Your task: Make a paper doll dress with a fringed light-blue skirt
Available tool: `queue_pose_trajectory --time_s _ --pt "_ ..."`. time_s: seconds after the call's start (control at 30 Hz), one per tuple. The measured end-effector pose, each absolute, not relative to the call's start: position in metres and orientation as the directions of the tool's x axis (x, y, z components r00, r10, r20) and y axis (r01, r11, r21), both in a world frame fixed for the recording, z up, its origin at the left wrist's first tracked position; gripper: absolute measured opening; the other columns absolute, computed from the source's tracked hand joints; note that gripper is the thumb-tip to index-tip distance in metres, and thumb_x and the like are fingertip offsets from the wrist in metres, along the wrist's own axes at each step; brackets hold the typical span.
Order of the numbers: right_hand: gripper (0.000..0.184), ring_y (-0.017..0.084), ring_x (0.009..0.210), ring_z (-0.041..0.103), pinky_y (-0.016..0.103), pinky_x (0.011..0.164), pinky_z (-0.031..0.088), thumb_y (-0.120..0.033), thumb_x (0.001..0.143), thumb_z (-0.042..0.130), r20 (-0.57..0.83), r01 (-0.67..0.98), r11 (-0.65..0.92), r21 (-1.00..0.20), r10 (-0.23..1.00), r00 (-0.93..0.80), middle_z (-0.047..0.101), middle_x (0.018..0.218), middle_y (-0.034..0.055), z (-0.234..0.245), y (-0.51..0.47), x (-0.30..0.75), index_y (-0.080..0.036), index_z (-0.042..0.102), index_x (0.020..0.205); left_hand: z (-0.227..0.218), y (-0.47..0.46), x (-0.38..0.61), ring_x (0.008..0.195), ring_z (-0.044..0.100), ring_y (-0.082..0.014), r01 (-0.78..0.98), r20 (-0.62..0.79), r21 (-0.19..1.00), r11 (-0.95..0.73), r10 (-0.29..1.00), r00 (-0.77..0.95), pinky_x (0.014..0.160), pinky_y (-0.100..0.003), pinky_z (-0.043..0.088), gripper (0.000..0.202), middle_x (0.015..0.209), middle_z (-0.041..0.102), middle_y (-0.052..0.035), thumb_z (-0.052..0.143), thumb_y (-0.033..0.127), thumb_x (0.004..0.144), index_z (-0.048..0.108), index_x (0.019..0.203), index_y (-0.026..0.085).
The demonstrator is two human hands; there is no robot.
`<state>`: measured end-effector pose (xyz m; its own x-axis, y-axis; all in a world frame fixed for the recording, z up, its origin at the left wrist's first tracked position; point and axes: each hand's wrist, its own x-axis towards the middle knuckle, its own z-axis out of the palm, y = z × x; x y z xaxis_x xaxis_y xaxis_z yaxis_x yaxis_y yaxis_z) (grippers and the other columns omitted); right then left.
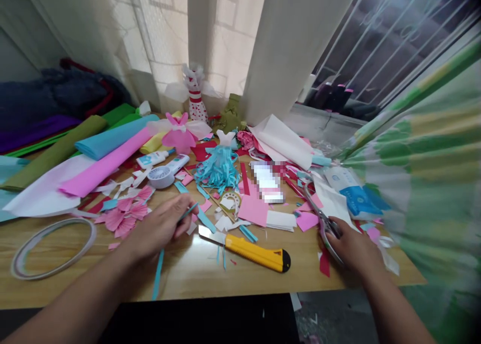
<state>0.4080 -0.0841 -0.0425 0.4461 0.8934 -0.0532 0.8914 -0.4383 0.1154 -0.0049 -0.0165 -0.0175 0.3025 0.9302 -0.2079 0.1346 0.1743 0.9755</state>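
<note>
My left hand (171, 221) is closed in a pinch on a thin blue paper strip (158, 276), whose ends stick out above and below the fingers. At the right side of the table, my right hand (351, 246) grips the handles of metal scissors (317, 210), their blades pointing away from me. Between the hands lies a yellow utility knife (255, 252) with its blade out. Beyond it stands a small dress-shaped paper piece (218, 166) with a white top and blue fringe. Pink paper pieces (126, 211) lie beside my left forearm.
A roll of tape (22, 254) lies at the left front, with rolled crepe paper (112, 158) behind. Paper scraps, a glue tube (152, 158), a small fan (161, 175) and a phone (267, 181) crowd the middle. A blue-white packet (351, 194) lies near the green curtain (421, 184).
</note>
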Motion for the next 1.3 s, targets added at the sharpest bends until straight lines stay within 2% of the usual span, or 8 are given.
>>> queue_pose_trajectory --time_s 0.27,0.37,0.43,0.53,0.77,0.9,1.0,1.3 --pt "0.052 0.034 0.093 0.063 0.042 0.072 0.049 -0.051 0.084 0.041 0.038 0.948 -0.308 0.085 0.951 0.306 0.066 0.105 0.017 -0.06 -0.084 0.42 -0.017 0.056 0.121 -0.017 -0.024 0.017 0.043 0.022 -0.0057 -0.058 -0.28 0.937 0.345 0.84 0.464 0.041 -0.017 0.016 0.014 0.052 0.034 0.0102 0.05 0.032 0.085 0.043 0.092 0.022" --pt "0.045 0.035 0.103 0.057 0.044 0.087 0.045 -0.045 0.084 0.047 0.222 0.981 -0.193 0.019 0.957 0.184 0.062 0.11 0.02 -0.052 -0.088 0.411 -0.013 0.06 0.112 -0.013 -0.027 0.019 0.043 0.02 -0.005 -0.06 -0.313 0.915 0.4 0.794 0.522 0.041 -0.017 0.013 0.015 0.054 0.031 0.01 0.054 0.027 0.082 0.044 0.093 0.022" --pt "0.035 0.033 0.104 0.056 0.043 0.093 0.041 -0.04 0.085 0.05 0.437 0.993 -0.073 -0.094 0.893 0.107 0.062 0.107 0.0186 -0.039 -0.09 0.385 -0.015 0.061 0.106 -0.012 -0.03 0.022 0.042 0.018 -0.0044 -0.069 -0.325 0.892 0.446 0.741 0.587 0.04 -0.018 0.011 0.018 0.057 0.032 0.0094 0.054 0.024 0.08 0.045 0.095 0.023" --pt "0.018 0.025 0.097 0.06 0.038 0.087 0.045 -0.029 0.086 0.054 0.478 0.868 0.268 -0.419 0.877 -0.04 0.065 0.1 0.0108 -0.015 -0.087 0.319 -0.021 0.061 0.1 -0.011 -0.034 0.03 0.043 0.018 -0.0046 -0.063 -0.316 0.875 0.479 0.667 0.674 0.04 -0.019 0.011 0.023 0.059 0.032 0.0086 0.056 0.023 0.078 0.046 0.099 0.022" --pt "0.021 0.02 0.085 0.059 0.035 0.077 0.045 -0.02 0.081 0.064 0.476 0.554 0.647 -0.525 0.762 -0.439 0.067 0.091 0.0051 0.006 -0.058 0.213 -0.022 0.063 0.102 -0.01 -0.04 0.046 0.04 0.008 -0.004 -0.138 -0.229 0.837 0.53 0.567 0.791 0.037 -0.016 0.006 0.043 0.052 0.029 0.0092 0.041 0.061 0.083 0.046 0.087 0.019" --pt "0.01 0.018 0.071 0.057 0.033 0.068 0.043 -0.012 0.078 0.064 0.506 0.528 0.669 -0.523 0.742 -0.44 0.067 0.072 0.0024 0.008 -0.057 0.211 -0.021 0.067 0.081 -0.011 -0.043 0.044 0.037 0.009 -0.0029 -0.162 -0.199 0.843 0.513 0.577 0.792 0.036 -0.015 0.009 0.047 0.05 0.033 0.0094 0.032 0.064 0.085 0.046 0.086 0.019" --pt "0.007 0.018 0.071 0.059 0.032 0.068 0.044 -0.014 0.078 0.064 0.462 0.544 0.58 -0.606 0.814 -0.354 0.067 0.073 0.0024 0.009 -0.061 0.217 -0.02 0.066 0.078 -0.014 -0.048 0.038 0.036 0.028 -0.0035 -0.143 -0.187 0.899 0.414 0.658 0.729 0.037 -0.015 0.022 0.038 0.054 0.048 0.0059 0.042 0.056 0.086 0.047 0.091 0.019" --pt "0.003 0.014 0.071 0.059 0.026 0.065 0.045 -0.021 0.078 0.066 0.26 0.438 0.233 -0.868 0.966 0.002 0.065 0.077 -0.0009 -0.01 -0.075 0.24 -0.023 0.066 0.078 -0.017 -0.06 -0.004 0.051 0.053 -0.0075 0.282 -0.219 0.955 0.089 0.853 0.474 0.05 -0.019 0.042 0.03 0.063 0.063 -0.0007 0.051 0.038 0.085 0.066 0.084 0.012"
